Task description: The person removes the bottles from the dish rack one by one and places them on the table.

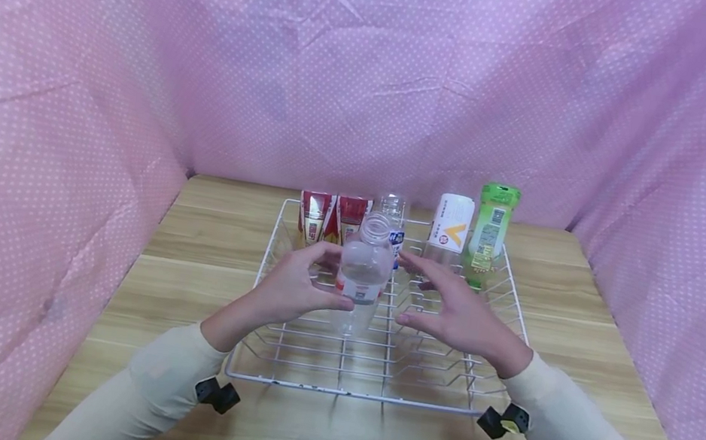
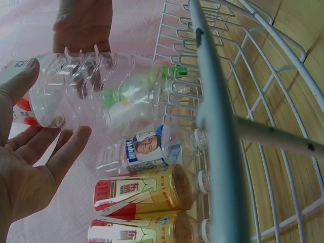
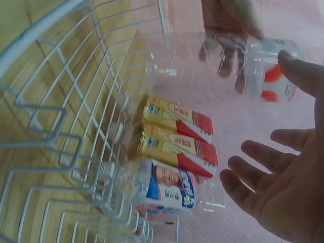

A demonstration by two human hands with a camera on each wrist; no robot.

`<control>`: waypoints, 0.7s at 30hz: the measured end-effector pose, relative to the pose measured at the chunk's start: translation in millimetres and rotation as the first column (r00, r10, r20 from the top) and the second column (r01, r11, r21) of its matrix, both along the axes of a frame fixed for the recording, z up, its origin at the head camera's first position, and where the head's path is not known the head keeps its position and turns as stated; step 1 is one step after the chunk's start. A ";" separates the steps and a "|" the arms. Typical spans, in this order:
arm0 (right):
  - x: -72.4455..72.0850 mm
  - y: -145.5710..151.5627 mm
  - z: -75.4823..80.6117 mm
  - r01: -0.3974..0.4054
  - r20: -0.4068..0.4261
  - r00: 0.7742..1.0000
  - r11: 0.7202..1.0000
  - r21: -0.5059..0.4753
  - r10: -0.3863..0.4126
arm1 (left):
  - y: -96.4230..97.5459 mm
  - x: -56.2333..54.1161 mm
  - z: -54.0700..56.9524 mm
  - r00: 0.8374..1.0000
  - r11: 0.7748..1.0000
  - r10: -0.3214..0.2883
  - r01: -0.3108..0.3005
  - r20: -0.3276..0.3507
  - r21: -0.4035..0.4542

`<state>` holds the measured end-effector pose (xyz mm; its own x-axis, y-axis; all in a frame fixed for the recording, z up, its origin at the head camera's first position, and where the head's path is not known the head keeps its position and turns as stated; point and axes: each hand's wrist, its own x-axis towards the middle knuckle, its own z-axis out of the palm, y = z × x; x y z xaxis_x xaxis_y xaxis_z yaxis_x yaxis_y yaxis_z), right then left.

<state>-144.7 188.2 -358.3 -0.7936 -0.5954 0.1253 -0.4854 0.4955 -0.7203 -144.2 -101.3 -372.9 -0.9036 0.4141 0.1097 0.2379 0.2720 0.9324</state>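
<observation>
My left hand (image 1: 289, 288) grips a clear plastic bottle (image 1: 366, 260) around its white-and-red label, thumb on the near side. The uncapped neck points up, and the bottle's lower body overlaps the white wire rack (image 1: 361, 396). To the right of the bottle, my right hand (image 1: 465, 314) is held with fingers and thumb spread and nothing between them. In the right wrist view, the fingers of that hand (image 3: 283, 177) are extended beside the bottle (image 3: 202, 66), apart from its lower body.
Along the rack's back stand two red-and-gold bottles (image 2: 142, 195), cap down, and a clear bottle with a blue label (image 2: 152, 149). Further right are a white-labelled bottle with a yellow V (image 1: 451, 223) and a green bottle (image 1: 491, 229). Pink dotted cloth (image 1: 371, 101) surrounds the wooden table (image 1: 208, 229).
</observation>
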 end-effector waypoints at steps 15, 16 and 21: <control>1.5 -37.8 -7.0 0.052 0.082 0.996 0.986 -0.156 -0.039 | 6.0 -0.2 0.0 1.000 1.000 0.000 0.000 -0.007 -0.003; 0.9 -38.9 -8.0 0.057 0.075 0.996 0.986 -0.159 -0.046 | 6.7 -1.1 -0.3 1.000 1.000 -0.004 0.004 -0.008 0.003; -0.7 -40.2 -12.0 0.105 0.063 0.993 0.981 -0.164 -0.096 | 10.5 -5.2 -3.4 0.999 0.998 -0.046 0.046 -0.012 0.037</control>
